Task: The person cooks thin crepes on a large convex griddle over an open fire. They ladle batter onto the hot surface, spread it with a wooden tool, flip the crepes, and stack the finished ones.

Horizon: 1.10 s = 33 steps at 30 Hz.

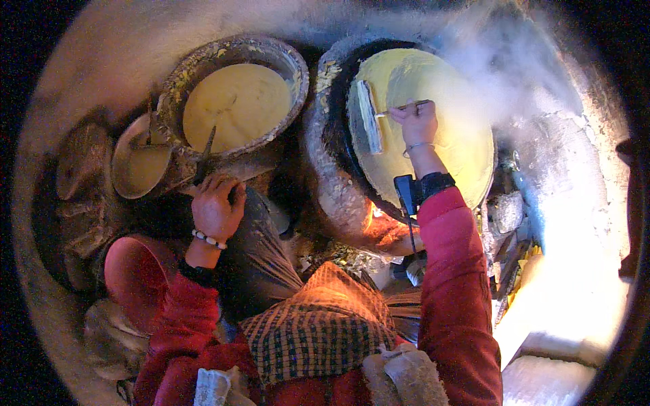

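Note:
My right hand [417,122] grips the thin handle of a wooden batter spreader [369,116], whose flat, pale-coated blade lies on yellow batter [447,147] spread over a large round griddle [350,147]. Steam rises from the griddle's far right side. My left hand [218,205], fingers curled, is at the near rim of a wide basin [299,76] of yellowish batter [244,101]. It is beside the handle of a dark utensil [207,152] that reaches into the batter; whether the fingers hold that handle I cannot tell.
Fire [388,226] burns under the griddle's near edge. Left of the basin stands a bowl [137,175] of liquid with a T-shaped tool across it. A red basin [134,279] is beside my left forearm. A checked cloth [315,340] covers my lap. Bright light washes out the right side.

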Tool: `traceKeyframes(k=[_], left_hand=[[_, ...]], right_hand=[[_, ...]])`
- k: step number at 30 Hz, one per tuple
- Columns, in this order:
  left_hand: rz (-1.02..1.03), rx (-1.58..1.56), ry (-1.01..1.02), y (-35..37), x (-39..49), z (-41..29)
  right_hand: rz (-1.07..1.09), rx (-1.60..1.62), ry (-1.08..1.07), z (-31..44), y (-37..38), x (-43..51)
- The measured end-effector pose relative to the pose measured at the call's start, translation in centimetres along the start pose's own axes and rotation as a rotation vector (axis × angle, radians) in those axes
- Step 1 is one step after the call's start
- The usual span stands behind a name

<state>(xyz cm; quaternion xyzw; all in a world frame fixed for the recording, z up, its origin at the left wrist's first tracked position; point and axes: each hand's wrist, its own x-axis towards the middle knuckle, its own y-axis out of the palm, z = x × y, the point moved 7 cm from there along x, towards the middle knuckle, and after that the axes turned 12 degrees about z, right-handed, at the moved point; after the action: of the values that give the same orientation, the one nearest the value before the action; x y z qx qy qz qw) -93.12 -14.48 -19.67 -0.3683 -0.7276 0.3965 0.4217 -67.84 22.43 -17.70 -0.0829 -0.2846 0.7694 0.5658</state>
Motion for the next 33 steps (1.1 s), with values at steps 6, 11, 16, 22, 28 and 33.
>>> traceKeyframes(k=[6,11,16,22,28,33], left_hand=[[0.051,-0.042,-0.066,-0.3,-0.7,0.8],[0.065,-0.068,-0.096,-0.9,-1.3,1.0],[0.077,-0.099,-0.131,-1.5,-1.8,1.4],[0.111,-0.110,-0.120,-1.0,-2.4,1.6],[0.075,-0.120,-0.104,-0.1,-2.3,2.4],[0.133,-0.065,-0.096,0.6,-1.3,1.7]], right_hand=[[0.227,-0.810,-0.209,6.4,5.8,-3.9],[0.697,-0.987,-0.358,7.9,15.1,-10.0],[0.680,-1.134,-0.091,3.6,19.0,-15.7],[0.708,-0.964,-0.464,2.2,15.1,-22.6],[0.584,-1.213,-0.217,7.7,1.7,-22.6],[-0.028,-0.073,-0.176,7.4,-5.3,-10.4]])
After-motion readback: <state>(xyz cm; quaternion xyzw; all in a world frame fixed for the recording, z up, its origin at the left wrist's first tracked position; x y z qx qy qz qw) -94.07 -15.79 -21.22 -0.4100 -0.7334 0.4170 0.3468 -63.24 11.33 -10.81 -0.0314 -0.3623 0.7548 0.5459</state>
